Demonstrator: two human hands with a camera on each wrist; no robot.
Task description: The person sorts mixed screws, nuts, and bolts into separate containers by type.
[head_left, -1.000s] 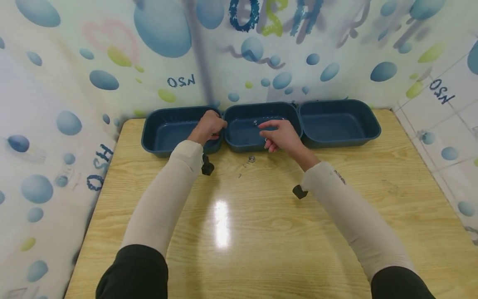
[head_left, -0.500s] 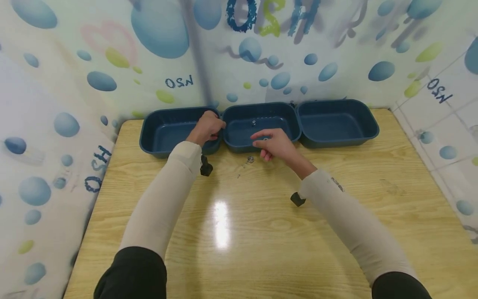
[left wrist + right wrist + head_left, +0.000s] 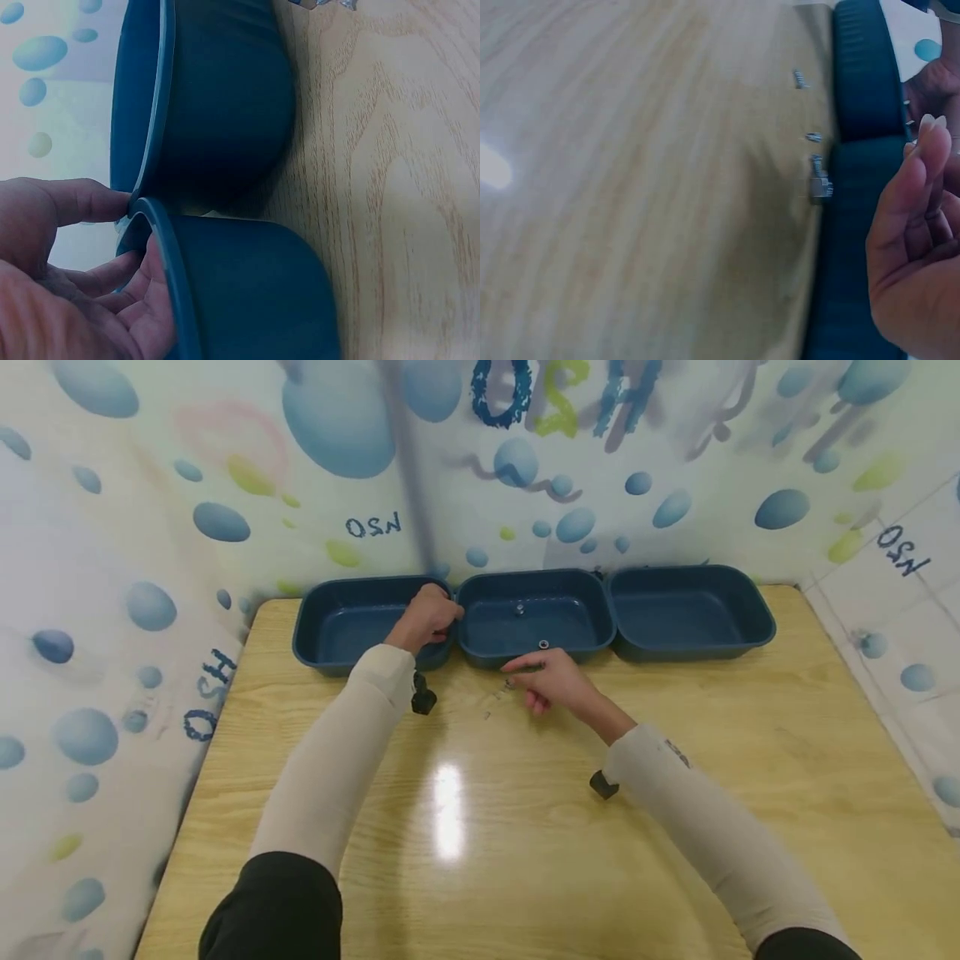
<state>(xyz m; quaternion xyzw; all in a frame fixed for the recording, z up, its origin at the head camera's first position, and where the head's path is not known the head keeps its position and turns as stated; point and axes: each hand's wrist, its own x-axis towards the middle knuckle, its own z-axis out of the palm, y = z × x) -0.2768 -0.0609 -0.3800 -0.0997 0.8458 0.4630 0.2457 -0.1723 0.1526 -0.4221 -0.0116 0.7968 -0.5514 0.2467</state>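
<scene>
At the join of two dark blue bins, my left hand [image 3: 426, 614] grips the rim of the left bin [image 3: 348, 631]. In the left wrist view its thumb [image 3: 94, 201] lies at the rim while the other fingers reach inside. My right hand [image 3: 557, 681] hovers in front of the middle bin [image 3: 491, 635], its fingers extended and nothing visible between them. Under its fingertips lie a metal nut [image 3: 820, 187] and several small screws [image 3: 799, 79] on the table. Two nuts sit inside the middle bin, one nut [image 3: 520, 609] farther back, another nut [image 3: 543, 645] near the front wall.
A third blue bin [image 3: 690, 614] stands at the right of the row. Behind the bins rises a wall covering [image 3: 450, 485] with bubble prints. The wooden table [image 3: 525, 860] stretches toward me. A black wrist-camera block [image 3: 423, 700] hangs below my left wrist.
My right hand has come back from over the middle bin toward me, down to the loose nut and screws. My left hand stays on the bin rim.
</scene>
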